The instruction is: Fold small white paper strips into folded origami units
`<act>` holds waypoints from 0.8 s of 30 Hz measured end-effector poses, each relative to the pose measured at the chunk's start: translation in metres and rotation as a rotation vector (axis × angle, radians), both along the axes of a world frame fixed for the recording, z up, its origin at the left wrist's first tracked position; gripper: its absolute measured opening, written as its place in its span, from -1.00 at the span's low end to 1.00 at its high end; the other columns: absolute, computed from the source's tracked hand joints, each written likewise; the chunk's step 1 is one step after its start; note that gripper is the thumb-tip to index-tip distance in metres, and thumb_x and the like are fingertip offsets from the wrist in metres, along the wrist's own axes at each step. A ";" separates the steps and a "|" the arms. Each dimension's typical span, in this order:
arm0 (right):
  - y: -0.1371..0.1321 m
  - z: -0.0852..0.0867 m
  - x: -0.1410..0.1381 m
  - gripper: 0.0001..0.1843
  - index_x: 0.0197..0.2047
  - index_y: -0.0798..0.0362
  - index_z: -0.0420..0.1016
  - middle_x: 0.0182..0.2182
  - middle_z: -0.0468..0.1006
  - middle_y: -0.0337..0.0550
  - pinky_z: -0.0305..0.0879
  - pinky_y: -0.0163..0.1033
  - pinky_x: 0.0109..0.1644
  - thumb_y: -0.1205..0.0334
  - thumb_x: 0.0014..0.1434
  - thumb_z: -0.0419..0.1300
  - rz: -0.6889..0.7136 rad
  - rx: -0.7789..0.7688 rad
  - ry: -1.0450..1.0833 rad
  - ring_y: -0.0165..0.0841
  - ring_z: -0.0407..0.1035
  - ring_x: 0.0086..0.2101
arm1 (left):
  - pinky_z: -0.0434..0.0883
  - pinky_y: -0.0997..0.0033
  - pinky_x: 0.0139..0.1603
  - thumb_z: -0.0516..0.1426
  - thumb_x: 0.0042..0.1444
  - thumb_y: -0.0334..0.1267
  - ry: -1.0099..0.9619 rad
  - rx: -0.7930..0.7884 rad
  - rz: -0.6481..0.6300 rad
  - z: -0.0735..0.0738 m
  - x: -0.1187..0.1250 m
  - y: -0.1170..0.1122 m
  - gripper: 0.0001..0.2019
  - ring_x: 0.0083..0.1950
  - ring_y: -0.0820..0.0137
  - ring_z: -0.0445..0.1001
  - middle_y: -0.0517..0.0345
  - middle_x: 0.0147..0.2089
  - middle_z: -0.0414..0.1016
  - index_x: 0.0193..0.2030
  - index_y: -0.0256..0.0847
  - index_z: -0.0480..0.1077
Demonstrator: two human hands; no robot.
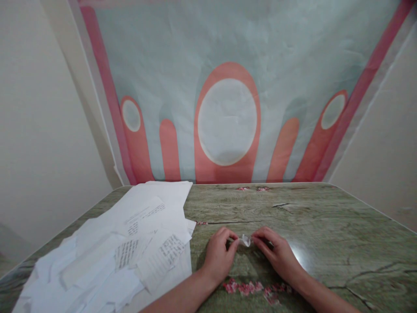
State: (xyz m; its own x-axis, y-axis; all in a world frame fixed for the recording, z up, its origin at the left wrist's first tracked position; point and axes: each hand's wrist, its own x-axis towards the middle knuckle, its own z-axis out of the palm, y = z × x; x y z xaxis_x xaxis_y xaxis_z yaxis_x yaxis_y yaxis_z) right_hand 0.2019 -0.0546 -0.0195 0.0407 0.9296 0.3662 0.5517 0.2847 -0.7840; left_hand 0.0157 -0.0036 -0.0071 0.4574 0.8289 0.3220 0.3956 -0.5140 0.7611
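Note:
Between my two hands is a small crumpled whitish strip (245,240), partly see-through in look; whether it is paper or plastic I cannot tell. My left hand (222,251) pinches its left end between thumb and fingertips. At the other end, the thumb and fingers of my right hand (275,252) are closed in a pinch too. Both hands are low over the wood-patterned table (329,226). Left of my left hand lies a spread pile of white paper sheets and torn pieces (156,217), some with printed text.
Pink flower prints (244,287) and dark crack patterns mark the tabletop. Behind the table's far edge hangs a pale green cloth (156,52) with coral arches and a pink border. Plain walls (42,104) stand at both sides.

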 end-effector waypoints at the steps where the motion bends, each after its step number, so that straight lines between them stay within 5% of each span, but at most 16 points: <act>1: 0.000 0.000 0.000 -0.74 -0.33 0.03 0.45 -0.39 0.47 -0.14 0.28 -0.24 -0.22 0.08 0.22 0.04 0.005 -0.003 -0.018 -0.31 0.36 -0.33 | 0.25 0.40 -0.21 0.11 0.08 -0.34 0.031 0.009 0.009 -0.001 0.000 0.000 -0.95 -0.23 0.34 0.36 0.16 -0.33 0.40 -0.38 -0.21 0.38; 18: 0.002 -0.001 0.005 -0.70 -0.37 0.04 0.48 -0.44 0.47 -0.17 0.27 -0.26 -0.27 0.08 0.23 0.03 -0.007 -0.030 -0.105 -0.32 0.37 -0.37 | 0.21 0.31 -0.15 0.18 -0.01 -0.36 0.185 0.068 0.014 -0.004 -0.001 -0.002 -0.91 -0.17 0.26 0.34 0.15 -0.27 0.43 -0.31 -0.16 0.40; 24: 0.017 -0.004 0.045 -0.68 -0.36 0.03 0.53 -0.40 0.53 -0.16 0.31 -0.26 -0.23 0.04 0.19 0.04 -0.149 0.006 -0.152 -0.31 0.40 -0.35 | 0.20 0.29 -0.11 0.15 -0.01 -0.39 0.178 0.067 0.001 -0.003 -0.002 -0.002 -0.88 -0.13 0.25 0.35 0.12 -0.23 0.42 -0.29 -0.17 0.38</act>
State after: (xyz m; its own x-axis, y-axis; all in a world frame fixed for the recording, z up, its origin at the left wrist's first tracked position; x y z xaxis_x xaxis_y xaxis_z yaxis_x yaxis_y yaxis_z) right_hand 0.2471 -0.0380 -0.0235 0.1209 0.9153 0.3843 0.6998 0.1959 -0.6869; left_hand 0.0138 -0.0057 -0.0104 0.5109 0.8090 0.2906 0.5219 -0.5605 0.6430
